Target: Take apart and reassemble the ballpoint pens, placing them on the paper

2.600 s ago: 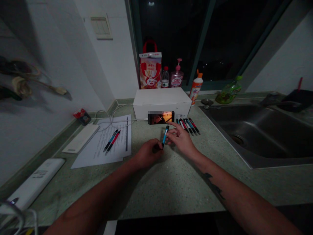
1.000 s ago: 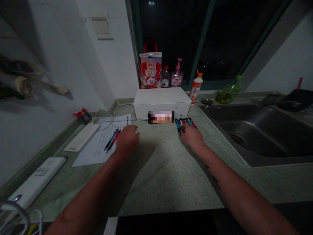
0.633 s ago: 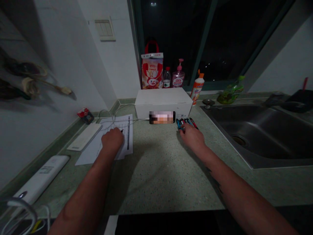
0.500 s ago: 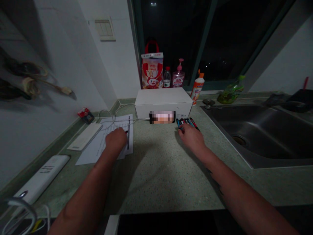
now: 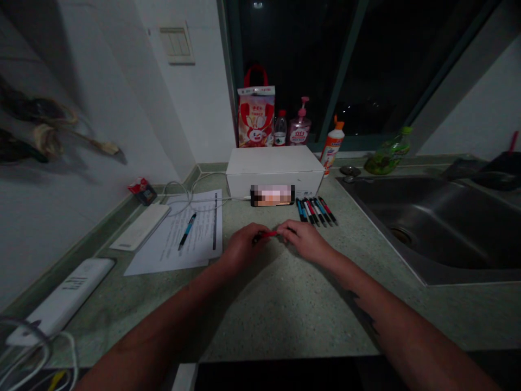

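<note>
Over the middle of the counter, my left hand (image 5: 244, 245) is closed on the dark end of a red pen (image 5: 268, 234). The fingers of my right hand (image 5: 303, 238) pinch the same pen's other end. A blue and black pen (image 5: 187, 231) lies on the printed paper (image 5: 203, 239) at the left. Several pens (image 5: 316, 212) lie side by side on the counter, just beyond my right hand. A phone (image 5: 272, 196) leans against the front of a white box (image 5: 277, 162), with a cable at its left end.
A steel sink (image 5: 439, 217) is set into the counter (image 5: 285, 309) at the right. Bottles and a red bag (image 5: 256, 117) stand behind the box. White power banks, cables and a small red packet (image 5: 142, 191) lie along the left wall.
My left hand has moved right, off the paper, leaving the blue pen visible there. My right hand has drawn back from the row of pens, and both hands now meet at the red pen.
</note>
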